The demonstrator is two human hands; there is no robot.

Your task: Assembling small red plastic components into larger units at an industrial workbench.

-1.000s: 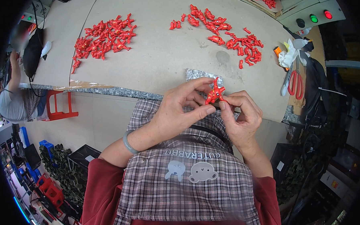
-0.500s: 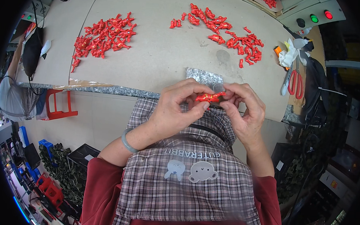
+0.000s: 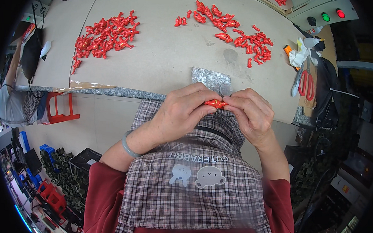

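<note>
Just in front of the table's near edge (image 3: pixel 112 90), the small red toy piece (image 3: pixel 215 103) lies sideways, its long way going left to right, pinched at 1 end each by the left hand (image 3: pixel 182 112) and right hand (image 3: pixel 253 115).

Red part (image 3: pixel 215 103) mostly hidden by fingers (image 3: pixel 203 109), shape unclear

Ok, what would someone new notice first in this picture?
Probably the small red plastic piece pinched between the left hand and right hand at the table's near edge. Next, two scatters of similar red pieces: a dense pile far left, a looser one far right, with red-handled scissors beside it.
</note>
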